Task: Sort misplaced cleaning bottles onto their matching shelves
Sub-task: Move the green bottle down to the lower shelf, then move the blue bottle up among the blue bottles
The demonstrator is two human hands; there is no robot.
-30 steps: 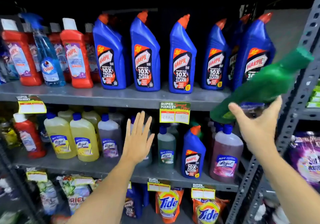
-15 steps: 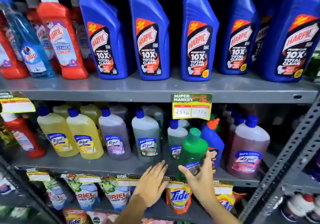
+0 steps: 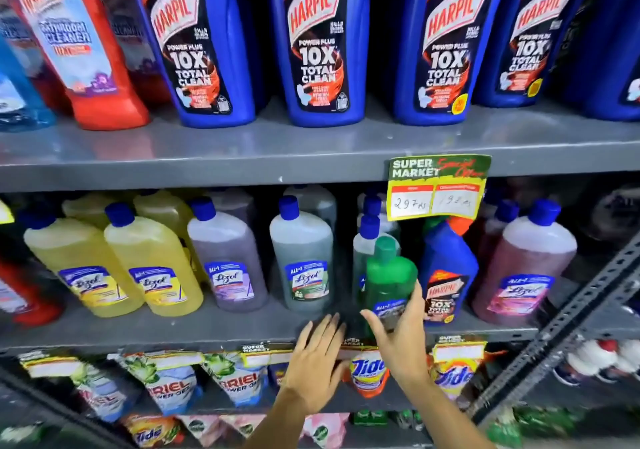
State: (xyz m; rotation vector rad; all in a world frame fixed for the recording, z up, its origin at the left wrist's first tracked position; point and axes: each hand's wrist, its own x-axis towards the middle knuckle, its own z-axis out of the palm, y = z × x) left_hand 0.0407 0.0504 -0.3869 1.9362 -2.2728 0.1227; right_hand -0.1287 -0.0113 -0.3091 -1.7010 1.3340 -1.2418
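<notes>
My right hand is wrapped around the lower part of a green Lizol bottle with a green cap. The bottle stands upright at the front of the middle shelf, between a grey-green Lizol bottle and a small blue Harpic bottle. My left hand hovers flat with spread fingers at the shelf's front edge, just left of the green bottle, holding nothing. Yellow Lizol bottles and a purple Lizol bottle line the same shelf to the left.
Large blue Harpic bottles and a red bathroom cleaner bottle fill the top shelf. A price tag hangs from its edge. A pink Lizol bottle stands right. Tide pouches and Ariel pouches hang below. A metal upright slants right.
My right hand brought the green bottle down from beside the top shelf and stood it on the middle shelf. My left hand dropped to the shelf edge. The view moved closer.
</notes>
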